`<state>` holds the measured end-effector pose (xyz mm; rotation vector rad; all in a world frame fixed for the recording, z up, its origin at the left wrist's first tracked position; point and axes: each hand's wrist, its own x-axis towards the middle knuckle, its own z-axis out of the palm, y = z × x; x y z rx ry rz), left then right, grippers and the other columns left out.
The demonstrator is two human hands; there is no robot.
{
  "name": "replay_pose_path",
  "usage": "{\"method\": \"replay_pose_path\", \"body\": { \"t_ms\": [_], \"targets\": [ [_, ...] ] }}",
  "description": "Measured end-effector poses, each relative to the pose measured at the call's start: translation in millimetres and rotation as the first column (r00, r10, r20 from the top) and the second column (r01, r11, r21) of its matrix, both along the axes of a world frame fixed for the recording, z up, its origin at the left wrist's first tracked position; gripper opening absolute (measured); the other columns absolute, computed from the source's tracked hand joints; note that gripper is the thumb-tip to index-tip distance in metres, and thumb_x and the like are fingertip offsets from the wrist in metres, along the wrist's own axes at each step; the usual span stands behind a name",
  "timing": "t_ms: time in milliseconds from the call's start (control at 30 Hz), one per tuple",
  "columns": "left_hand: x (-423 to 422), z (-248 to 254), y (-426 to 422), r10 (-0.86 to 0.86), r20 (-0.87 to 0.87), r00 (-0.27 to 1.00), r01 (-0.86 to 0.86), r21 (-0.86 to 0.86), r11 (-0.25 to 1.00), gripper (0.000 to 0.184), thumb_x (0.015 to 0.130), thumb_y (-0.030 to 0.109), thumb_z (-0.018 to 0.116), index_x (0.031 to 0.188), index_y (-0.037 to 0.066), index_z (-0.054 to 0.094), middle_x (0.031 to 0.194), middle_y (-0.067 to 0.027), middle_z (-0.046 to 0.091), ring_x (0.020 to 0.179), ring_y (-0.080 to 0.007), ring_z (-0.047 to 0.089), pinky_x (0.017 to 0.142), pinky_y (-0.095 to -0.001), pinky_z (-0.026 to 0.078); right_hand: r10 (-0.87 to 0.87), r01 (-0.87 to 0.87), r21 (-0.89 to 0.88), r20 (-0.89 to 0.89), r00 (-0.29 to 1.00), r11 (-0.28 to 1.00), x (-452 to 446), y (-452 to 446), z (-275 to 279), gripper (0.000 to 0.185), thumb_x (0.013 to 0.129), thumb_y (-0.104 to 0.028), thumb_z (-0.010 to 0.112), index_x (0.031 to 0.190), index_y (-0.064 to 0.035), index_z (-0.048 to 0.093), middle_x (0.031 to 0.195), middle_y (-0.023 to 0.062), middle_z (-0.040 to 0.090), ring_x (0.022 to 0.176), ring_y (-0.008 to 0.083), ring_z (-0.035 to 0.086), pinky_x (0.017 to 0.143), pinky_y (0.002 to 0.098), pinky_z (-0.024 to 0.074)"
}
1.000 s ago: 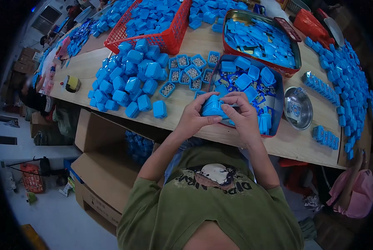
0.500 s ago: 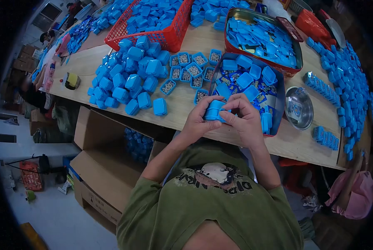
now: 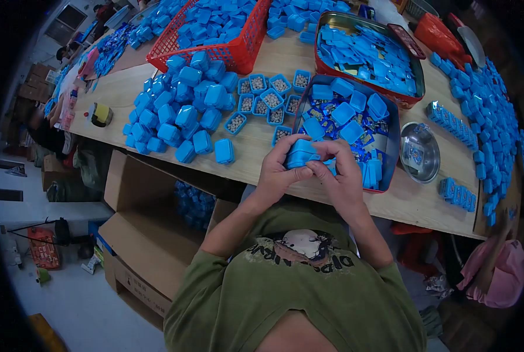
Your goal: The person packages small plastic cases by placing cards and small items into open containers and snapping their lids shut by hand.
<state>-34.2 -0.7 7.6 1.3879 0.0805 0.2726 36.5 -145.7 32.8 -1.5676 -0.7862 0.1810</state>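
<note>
Over the table's front edge, my left hand (image 3: 278, 169) is wrapped round small blue plastic boxes (image 3: 300, 154) that look stacked against each other. My right hand (image 3: 345, 175) is closed at their right end, its thumb and fingers pressed on them; its fingertips hide part of that side. Just behind my hands stands a dark tray (image 3: 393, 149) holding blue boxes and printed blue packets. To its left are several open blue boxes filled with pale round beads (image 3: 236, 122). Further left lies a heap of closed blue boxes (image 3: 187, 115).
A red basket (image 3: 251, 48) of blue pieces stands at the back, beside a tin (image 3: 421, 82) of flat blue pieces. A metal bowl (image 3: 433, 154) and rows of wrapped boxes (image 3: 453, 125) sit on the right. An open cardboard box (image 3: 150, 234) is below left. Other people are far left.
The boxes in my left hand have tilted and shifted slightly left. My right hand's fingers have moved down and closed in at their right end. The surroundings look unchanged.
</note>
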Motion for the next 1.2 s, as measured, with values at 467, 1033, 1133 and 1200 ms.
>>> {"method": "replay_pose_path", "body": {
  "t_ms": [467, 1033, 1133, 1200],
  "targets": [
    [-2, 5, -4, -0.047, 0.091, 0.995, 0.051, -0.048, 0.998, 0.063, 0.079, 0.034, 0.074, 0.126, 0.002, 0.046, 0.116, -0.0079, 0.051, 0.103, -0.0138, 0.05, 0.085, -0.0259, 0.043, -0.084, 0.033, 0.138, 0.386, 0.919, 0.99, -2, -1, 5, 0.022, 0.07, 0.004, 0.071, 0.087, -0.0041, 0.059, 0.085, 0.0089, 0.057, 0.075, 0.0254, 0.052, 0.065, 0.0334, 0.0415],
    [0, 13, -6, 0.115, 0.281, 0.953, -0.219, 0.373, 0.901, 0.06, 0.077, 0.037, 0.074, 0.121, 0.003, 0.05, 0.11, -0.0099, 0.051, 0.1, -0.0195, 0.05, 0.086, -0.0313, 0.042, -0.15, 0.078, 0.224, 0.327, 0.933, 0.972, -4, 1, 0, 0.019, 0.073, 0.0, 0.071, 0.087, -0.0066, 0.061, 0.085, 0.0066, 0.059, 0.077, 0.0233, 0.053, 0.068, 0.0323, 0.041],
    [-2, 4, -12, 0.102, 0.183, 0.978, -0.146, 0.245, 0.958, 0.063, 0.08, 0.039, 0.07, 0.125, 0.003, 0.045, 0.114, -0.011, 0.05, 0.104, -0.0195, 0.048, 0.088, -0.031, 0.04, -0.152, 0.072, 0.234, 0.343, 0.927, 0.969, -4, 5, 2, 0.018, 0.074, 0.0, 0.071, 0.087, -0.0059, 0.061, 0.085, 0.0071, 0.059, 0.078, 0.0233, 0.054, 0.069, 0.0321, 0.0427],
    [-3, 3, -16, 0.107, 0.135, 0.985, -0.13, 0.174, 0.976, 0.065, 0.081, 0.041, 0.069, 0.128, 0.003, 0.042, 0.116, -0.0114, 0.049, 0.106, -0.0196, 0.048, 0.09, -0.0308, 0.04, -0.153, 0.066, 0.249, 0.347, 0.925, 0.966, -1, 6, -2, 0.017, 0.075, 0.001, 0.07, 0.087, -0.0057, 0.061, 0.085, 0.0072, 0.059, 0.079, 0.0233, 0.054, 0.07, 0.0321, 0.0436]
  ]
}}
